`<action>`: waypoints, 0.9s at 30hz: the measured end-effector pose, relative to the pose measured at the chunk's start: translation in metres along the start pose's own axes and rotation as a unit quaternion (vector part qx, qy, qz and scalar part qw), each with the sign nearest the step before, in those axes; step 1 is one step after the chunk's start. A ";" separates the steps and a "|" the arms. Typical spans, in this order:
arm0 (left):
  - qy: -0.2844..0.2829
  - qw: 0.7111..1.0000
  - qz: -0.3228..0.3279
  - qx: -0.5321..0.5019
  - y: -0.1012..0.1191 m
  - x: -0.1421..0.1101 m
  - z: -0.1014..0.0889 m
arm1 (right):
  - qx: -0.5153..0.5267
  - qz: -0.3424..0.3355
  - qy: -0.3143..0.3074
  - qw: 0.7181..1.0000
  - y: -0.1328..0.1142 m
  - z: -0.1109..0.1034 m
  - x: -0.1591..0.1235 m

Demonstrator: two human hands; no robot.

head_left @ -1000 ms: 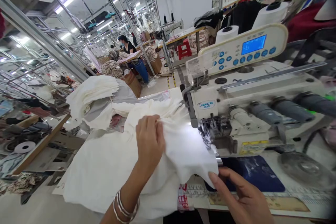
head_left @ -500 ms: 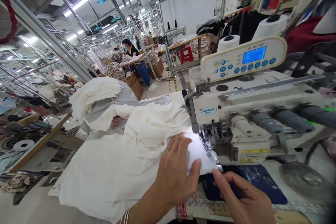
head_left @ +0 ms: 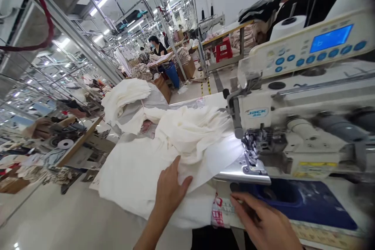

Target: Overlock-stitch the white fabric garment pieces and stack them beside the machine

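My left hand (head_left: 171, 189) lies on the white fabric (head_left: 129, 175) with its thumb spread away from the fingers. My right hand (head_left: 263, 220) hovers in front of the sewing machine (head_left: 258, 113), thumb and forefinger closed together; whatever they may pinch is too small to make out. Between the hands and the needle area, the lit metal sewing bed (head_left: 243, 174) shows, with a white fabric edge reaching toward the presser foot (head_left: 251, 154). A crumpled heap of white cloth (head_left: 187, 129) lies beyond my left hand.
A folded white fabric stack (head_left: 125, 95) sits at the back left of the table. The control panel (head_left: 316, 49) tops the machine beside a white thread cone (head_left: 288, 27). A dark blue plate (head_left: 316, 203) lies under the machine arm. Farther off, a co-worker (head_left: 159, 49) is near a red stool (head_left: 223, 49).
My left hand has moved left and back from the needle area, and the white fabric has come off the front of the bed, baring the metal. The view has shifted left.
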State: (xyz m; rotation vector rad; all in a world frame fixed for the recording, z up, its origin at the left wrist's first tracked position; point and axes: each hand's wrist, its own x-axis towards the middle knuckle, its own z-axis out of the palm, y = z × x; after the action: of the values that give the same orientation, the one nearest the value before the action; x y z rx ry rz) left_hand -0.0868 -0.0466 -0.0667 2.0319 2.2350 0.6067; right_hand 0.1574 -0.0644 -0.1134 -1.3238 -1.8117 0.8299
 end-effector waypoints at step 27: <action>0.071 0.983 -0.001 -0.168 -0.004 0.143 -0.116 | 0.228 0.016 -0.126 0.965 -0.066 0.021 -0.001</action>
State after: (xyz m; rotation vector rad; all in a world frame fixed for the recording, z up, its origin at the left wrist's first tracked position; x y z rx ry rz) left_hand -0.1437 0.0636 0.0694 1.8682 2.0304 1.0770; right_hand 0.1077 -0.0842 -0.0700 -0.9828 -1.6479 1.3890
